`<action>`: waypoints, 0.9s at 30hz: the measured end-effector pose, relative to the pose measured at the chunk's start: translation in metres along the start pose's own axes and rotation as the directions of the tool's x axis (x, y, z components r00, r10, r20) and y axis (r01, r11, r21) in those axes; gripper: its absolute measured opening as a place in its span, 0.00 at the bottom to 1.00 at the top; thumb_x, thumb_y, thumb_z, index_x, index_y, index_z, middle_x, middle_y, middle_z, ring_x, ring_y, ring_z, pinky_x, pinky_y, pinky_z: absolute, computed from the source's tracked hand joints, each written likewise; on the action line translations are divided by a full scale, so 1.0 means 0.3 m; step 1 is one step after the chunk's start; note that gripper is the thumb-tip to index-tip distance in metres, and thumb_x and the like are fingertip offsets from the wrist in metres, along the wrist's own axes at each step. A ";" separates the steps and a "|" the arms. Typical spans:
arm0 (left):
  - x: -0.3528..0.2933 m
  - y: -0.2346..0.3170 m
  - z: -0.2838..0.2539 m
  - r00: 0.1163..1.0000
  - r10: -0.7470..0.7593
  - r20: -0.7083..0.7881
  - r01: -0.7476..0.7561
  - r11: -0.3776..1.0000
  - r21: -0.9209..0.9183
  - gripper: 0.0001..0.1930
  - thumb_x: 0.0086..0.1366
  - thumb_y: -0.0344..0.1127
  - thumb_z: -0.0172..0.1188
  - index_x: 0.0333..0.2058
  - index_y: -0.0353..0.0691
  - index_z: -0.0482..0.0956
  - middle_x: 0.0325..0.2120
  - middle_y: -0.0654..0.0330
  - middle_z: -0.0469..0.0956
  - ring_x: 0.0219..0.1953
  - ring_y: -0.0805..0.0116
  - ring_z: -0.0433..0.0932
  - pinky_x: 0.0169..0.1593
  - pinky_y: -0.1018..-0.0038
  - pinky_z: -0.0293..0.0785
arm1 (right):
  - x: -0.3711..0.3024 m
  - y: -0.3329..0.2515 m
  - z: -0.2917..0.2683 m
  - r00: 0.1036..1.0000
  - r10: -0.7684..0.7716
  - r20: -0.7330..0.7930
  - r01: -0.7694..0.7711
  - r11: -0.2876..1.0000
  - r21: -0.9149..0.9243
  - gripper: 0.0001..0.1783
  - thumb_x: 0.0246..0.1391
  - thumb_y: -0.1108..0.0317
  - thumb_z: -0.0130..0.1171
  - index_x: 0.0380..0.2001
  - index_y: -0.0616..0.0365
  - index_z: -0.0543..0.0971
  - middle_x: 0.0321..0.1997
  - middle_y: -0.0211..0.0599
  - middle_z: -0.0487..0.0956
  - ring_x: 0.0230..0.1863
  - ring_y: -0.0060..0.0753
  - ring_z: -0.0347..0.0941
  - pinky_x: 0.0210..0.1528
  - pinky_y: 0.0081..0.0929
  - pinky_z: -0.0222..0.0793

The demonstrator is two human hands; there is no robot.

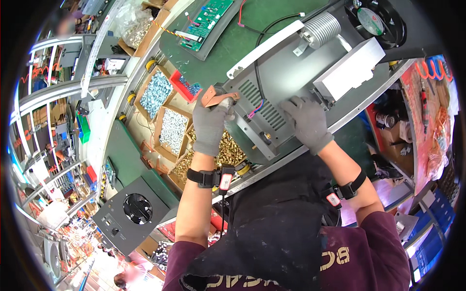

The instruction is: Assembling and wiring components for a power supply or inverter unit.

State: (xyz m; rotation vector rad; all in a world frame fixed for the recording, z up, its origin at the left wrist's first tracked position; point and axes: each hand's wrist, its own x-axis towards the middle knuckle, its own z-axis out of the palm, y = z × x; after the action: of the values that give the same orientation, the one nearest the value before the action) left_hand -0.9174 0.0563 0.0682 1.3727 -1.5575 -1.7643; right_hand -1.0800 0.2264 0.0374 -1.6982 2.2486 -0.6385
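My gloved left hand [211, 121] is closed on a bent copper-coloured bracket [211, 98], at the left edge of a grey sheet-metal chassis [291, 72]. A dark part beside the bracket is partly hidden by my fingers. My gloved right hand [307, 121] lies over the chassis, fingers apart and slightly bent, with nothing seen in them. Between my hands are rows of vent slots [264, 104] and a black cable [257, 80] ending in blue and red wires [256, 109]. A small brass-coloured fitting [265, 136] sits by the near edge.
Farther back stand a ribbed metal coil [320, 30], a silver box-shaped part [349, 68] and a black fan [376, 22]. A green circuit board [208, 24] lies at the far left. Left of the chassis are a red bin [180, 87] and boxes of silver screws [172, 130] and brass fittings [228, 151].
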 end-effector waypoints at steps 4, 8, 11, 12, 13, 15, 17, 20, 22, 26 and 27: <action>0.047 -0.015 -0.025 0.999 0.002 0.033 -0.012 0.953 0.302 0.13 0.58 0.27 0.62 0.41 0.31 0.72 0.29 0.59 0.78 0.25 0.76 0.75 0.28 0.81 0.73 | 0.153 -0.082 0.086 0.975 0.217 -0.034 -0.159 0.802 0.576 0.12 0.52 0.69 0.50 0.39 0.54 0.77 0.32 0.41 0.76 0.33 0.43 0.73 0.37 0.35 0.68; 0.089 -0.028 -0.043 0.977 0.195 0.090 -0.214 0.846 0.488 0.17 0.53 0.32 0.67 0.40 0.34 0.75 0.28 0.57 0.80 0.29 0.73 0.78 0.33 0.76 0.72 | 0.303 -0.123 0.199 0.934 0.280 0.221 -0.331 0.448 0.831 0.12 0.51 0.70 0.48 0.38 0.60 0.77 0.28 0.43 0.78 0.29 0.37 0.74 0.36 0.32 0.69; 0.110 -0.029 -0.041 0.979 0.187 0.088 -0.205 0.837 0.508 0.18 0.51 0.34 0.68 0.40 0.36 0.76 0.30 0.56 0.80 0.32 0.67 0.79 0.38 0.73 0.72 | 0.332 -0.102 0.229 0.878 0.257 0.405 -0.477 0.376 0.795 0.11 0.53 0.69 0.50 0.37 0.61 0.77 0.24 0.40 0.78 0.26 0.30 0.73 0.31 0.29 0.69; 0.114 -0.026 -0.039 0.982 0.164 0.092 -0.187 0.797 0.574 0.18 0.51 0.35 0.68 0.40 0.36 0.76 0.30 0.56 0.81 0.32 0.66 0.79 0.38 0.72 0.72 | 0.335 -0.097 0.231 0.881 0.252 0.402 -0.471 0.371 0.800 0.11 0.53 0.69 0.50 0.37 0.61 0.77 0.24 0.40 0.78 0.26 0.30 0.73 0.31 0.29 0.69; 0.116 -0.022 -0.037 0.972 0.209 0.109 -0.234 0.807 0.542 0.18 0.51 0.35 0.68 0.40 0.36 0.76 0.30 0.56 0.81 0.32 0.66 0.79 0.38 0.72 0.72 | 0.337 -0.093 0.231 0.825 0.265 0.499 -0.559 0.265 0.785 0.11 0.55 0.69 0.49 0.38 0.62 0.77 0.24 0.35 0.76 0.24 0.23 0.71 0.26 0.23 0.67; 0.117 -0.010 -0.033 0.994 0.082 0.073 -0.109 0.798 0.593 0.19 0.50 0.38 0.69 0.39 0.37 0.76 0.29 0.55 0.80 0.33 0.62 0.79 0.38 0.70 0.72 | 0.336 -0.090 0.227 0.759 0.266 0.593 -0.641 0.154 0.751 0.11 0.57 0.70 0.48 0.39 0.62 0.77 0.24 0.31 0.75 0.22 0.16 0.69 0.21 0.18 0.64; 0.118 0.004 -0.025 0.997 0.050 0.060 -0.077 0.776 0.626 0.19 0.50 0.39 0.69 0.39 0.37 0.76 0.29 0.55 0.80 0.32 0.61 0.79 0.38 0.70 0.72 | 0.336 -0.091 0.226 0.800 0.287 0.527 -0.592 0.239 0.770 0.12 0.57 0.68 0.49 0.41 0.63 0.76 0.24 0.30 0.75 0.23 0.16 0.69 0.22 0.18 0.65; 0.122 0.026 -0.015 0.996 0.061 0.067 -0.091 0.729 0.678 0.19 0.50 0.41 0.68 0.38 0.38 0.77 0.27 0.55 0.80 0.32 0.59 0.79 0.38 0.68 0.72 | 0.328 -0.087 0.236 0.810 0.311 0.497 -0.567 0.201 0.799 0.12 0.54 0.67 0.55 0.38 0.62 0.79 0.22 0.34 0.77 0.20 0.22 0.71 0.24 0.23 0.68; 0.130 0.038 -0.011 0.995 0.071 0.074 -0.102 0.695 0.712 0.19 0.50 0.42 0.68 0.37 0.38 0.77 0.27 0.55 0.80 0.31 0.58 0.79 0.37 0.67 0.72 | 0.315 -0.078 0.244 0.860 0.260 0.439 -0.499 0.245 0.831 0.11 0.54 0.67 0.55 0.38 0.62 0.79 0.23 0.34 0.77 0.21 0.22 0.72 0.25 0.23 0.68; 0.143 0.046 -0.017 0.995 -0.030 0.091 -0.052 0.638 0.768 0.18 0.52 0.42 0.67 0.37 0.38 0.77 0.25 0.56 0.80 0.30 0.62 0.79 0.36 0.69 0.72 | 0.306 -0.068 0.242 0.894 0.220 0.390 -0.443 0.309 0.842 0.09 0.54 0.71 0.54 0.36 0.63 0.79 0.25 0.34 0.78 0.23 0.22 0.73 0.27 0.23 0.70; 0.145 0.045 -0.021 0.992 -0.017 0.121 -0.074 0.708 0.703 0.17 0.53 0.42 0.66 0.38 0.38 0.77 0.25 0.57 0.79 0.29 0.64 0.78 0.35 0.71 0.72 | 0.310 -0.067 0.236 0.889 0.223 0.400 -0.454 0.315 0.834 0.09 0.54 0.71 0.54 0.36 0.63 0.79 0.25 0.34 0.78 0.23 0.22 0.73 0.27 0.23 0.70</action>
State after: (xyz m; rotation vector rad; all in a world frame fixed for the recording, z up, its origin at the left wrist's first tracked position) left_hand -0.9346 0.0138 0.0642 1.5515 -2.4762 -1.2624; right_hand -1.0578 0.1195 -0.0089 -0.6178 1.4465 -1.2078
